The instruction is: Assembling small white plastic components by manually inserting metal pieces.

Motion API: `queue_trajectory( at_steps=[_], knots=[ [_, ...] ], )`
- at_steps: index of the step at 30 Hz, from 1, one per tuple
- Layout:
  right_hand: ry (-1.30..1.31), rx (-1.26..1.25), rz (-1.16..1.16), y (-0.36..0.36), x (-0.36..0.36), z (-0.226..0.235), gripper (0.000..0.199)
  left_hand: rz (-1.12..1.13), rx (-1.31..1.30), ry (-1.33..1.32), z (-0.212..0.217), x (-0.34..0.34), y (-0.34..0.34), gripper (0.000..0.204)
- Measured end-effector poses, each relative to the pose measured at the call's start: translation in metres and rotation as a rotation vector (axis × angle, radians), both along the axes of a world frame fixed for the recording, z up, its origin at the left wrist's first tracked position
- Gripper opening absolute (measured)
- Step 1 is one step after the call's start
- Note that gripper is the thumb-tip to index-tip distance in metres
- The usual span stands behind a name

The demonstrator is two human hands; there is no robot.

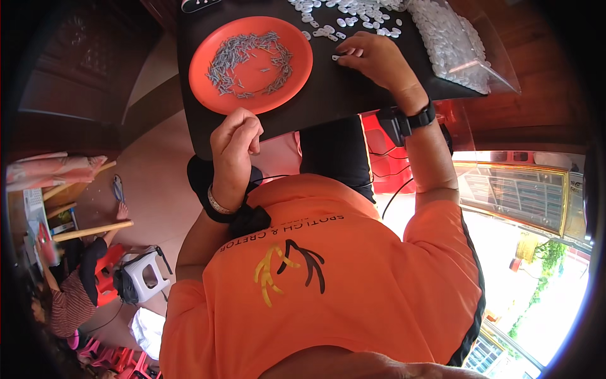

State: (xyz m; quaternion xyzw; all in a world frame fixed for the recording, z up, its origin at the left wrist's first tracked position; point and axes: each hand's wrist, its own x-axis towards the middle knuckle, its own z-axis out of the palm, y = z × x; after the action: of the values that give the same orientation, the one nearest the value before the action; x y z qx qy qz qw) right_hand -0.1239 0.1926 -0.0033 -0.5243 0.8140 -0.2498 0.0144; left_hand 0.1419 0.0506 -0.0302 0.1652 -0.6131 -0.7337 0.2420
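My right hand (375,58) is over the black table, thumb and fingers pinched on a small white oval piece (336,57) with a dark spot in it. My left hand (238,140) is closed, its fingers curled in at the table's front edge, just below the plate; whatever it may hold is hidden. An orange-red plate (201,88) carries many thin grey pin-like pieces (230,55), mostly in a ring around its bare middle. Loose white oval pieces (348,21) lie scattered beyond my right hand.
A clear plastic bag full of white pieces (451,47) lies at the table's right side. The black table (328,101) ends just before my lap. On the floor to the left, another person in a striped top (72,303) is near a white stool (146,275).
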Motion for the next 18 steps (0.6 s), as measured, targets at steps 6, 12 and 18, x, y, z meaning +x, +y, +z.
queue_trajectory(
  at_steps=[6,12,18],
  knots=[
    [0.342,0.064,-0.044,-0.010,0.010,-0.006,0.015,-0.007,0.018,-0.003,0.001,0.000,0.001,0.019],
    [0.062,-0.069,0.001,-0.018,0.035,0.007,0.017,-0.028,-0.034,-0.010,0.004,0.000,-0.001,0.020],
    [-0.528,-0.134,0.314,-0.032,0.112,0.021,0.009,-0.129,-0.099,-0.022,0.001,-0.001,0.000,0.023]
  ],
)
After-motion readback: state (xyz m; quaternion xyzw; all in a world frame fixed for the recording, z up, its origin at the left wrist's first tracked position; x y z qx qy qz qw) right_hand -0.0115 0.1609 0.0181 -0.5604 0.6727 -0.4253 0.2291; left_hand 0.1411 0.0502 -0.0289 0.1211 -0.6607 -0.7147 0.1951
